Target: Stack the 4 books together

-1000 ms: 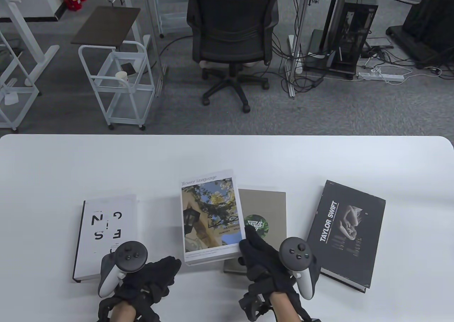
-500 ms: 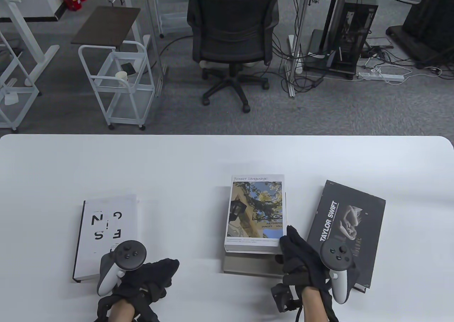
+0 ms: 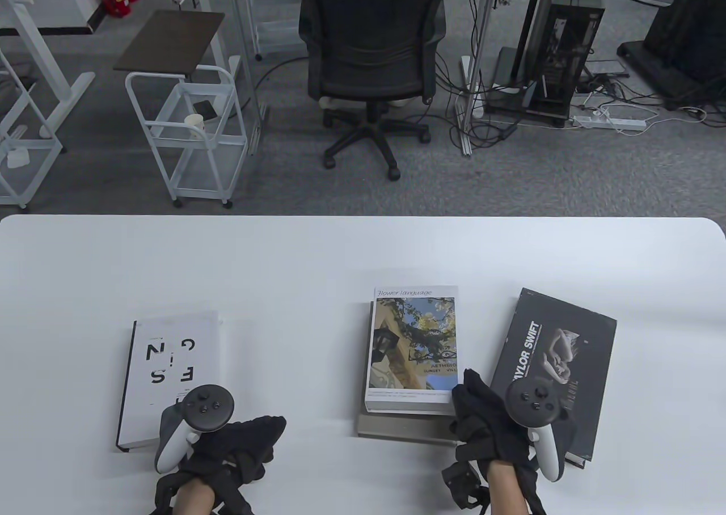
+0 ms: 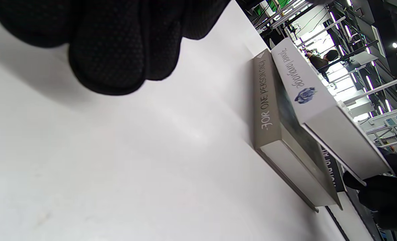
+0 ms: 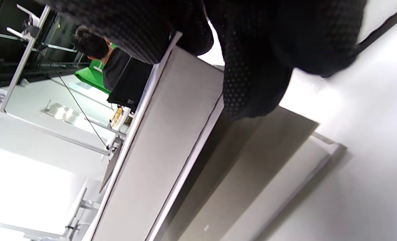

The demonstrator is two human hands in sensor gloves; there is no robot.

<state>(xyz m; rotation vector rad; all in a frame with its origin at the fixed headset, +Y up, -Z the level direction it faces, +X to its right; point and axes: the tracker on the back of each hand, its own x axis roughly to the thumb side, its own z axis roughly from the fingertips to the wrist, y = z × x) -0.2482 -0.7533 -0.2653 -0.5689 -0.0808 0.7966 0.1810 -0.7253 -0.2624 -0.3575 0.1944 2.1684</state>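
Note:
The flower language book [image 3: 411,347] sits over the grey book [image 3: 405,426] at the table's middle. My right hand [image 3: 464,390] grips its near right corner. In the left wrist view the flower book [image 4: 305,83] is tilted, its near end raised off the grey book [image 4: 267,100]. The right wrist view shows my fingers [image 5: 252,73] on the flower book's page edge [image 5: 165,144] above the grey book [image 5: 252,174]. The white book [image 3: 170,367] lies at the left and the black Taylor Swift book [image 3: 553,362] at the right. My left hand [image 3: 264,431] rests empty on the table beside the white book.
The white table [image 3: 340,254] has bare surface behind the books and between the white book and the stack. Beyond the far edge stand an office chair [image 3: 371,55] and a white cart [image 3: 187,135].
My right hand carried the flower language book to the right, from beside the grey book to over it, and lowered it. The left hand stayed still.

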